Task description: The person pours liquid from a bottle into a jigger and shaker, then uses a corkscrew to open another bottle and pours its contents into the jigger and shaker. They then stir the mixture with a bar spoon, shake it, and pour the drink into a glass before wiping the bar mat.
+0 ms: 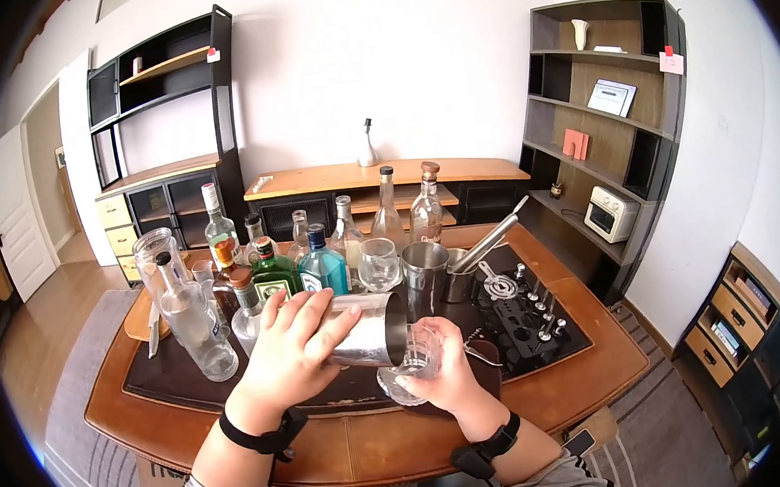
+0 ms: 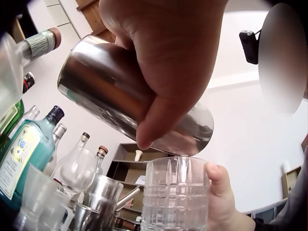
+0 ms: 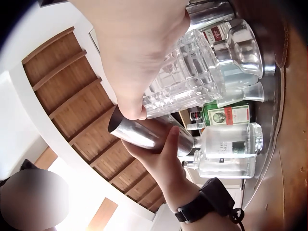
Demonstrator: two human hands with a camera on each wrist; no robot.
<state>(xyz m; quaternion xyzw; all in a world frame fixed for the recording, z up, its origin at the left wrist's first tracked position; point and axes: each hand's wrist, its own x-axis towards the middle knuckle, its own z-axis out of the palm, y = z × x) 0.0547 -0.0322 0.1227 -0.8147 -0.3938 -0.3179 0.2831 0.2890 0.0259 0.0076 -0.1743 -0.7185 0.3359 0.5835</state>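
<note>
My left hand point(image 1: 291, 348) grips a shiny metal shaker tin point(image 1: 365, 332), tipped on its side with its mouth towards the right. A clear cut-glass tumbler point(image 1: 414, 361) is in my right hand point(image 1: 454, 377), thumb and fingers round its side. The tin's lip comes right at the tumbler's rim in the left wrist view, where the tin point(image 2: 98, 79) slopes down to the glass point(image 2: 175, 197). No liquid shows between them. From the right wrist, the tumbler's grid-cut wall point(image 3: 190, 77) fills the middle, with the tin point(image 3: 144, 132) behind it.
Several bottles, among them a blue one point(image 1: 322, 271) and a green one point(image 1: 272, 268), crowd the table's left and middle. Beyond the tumbler stand a stemmed glass point(image 1: 379, 264) and another metal tin point(image 1: 425, 273). A strainer point(image 1: 499, 283) and small pourers lie on the right of the dark mat.
</note>
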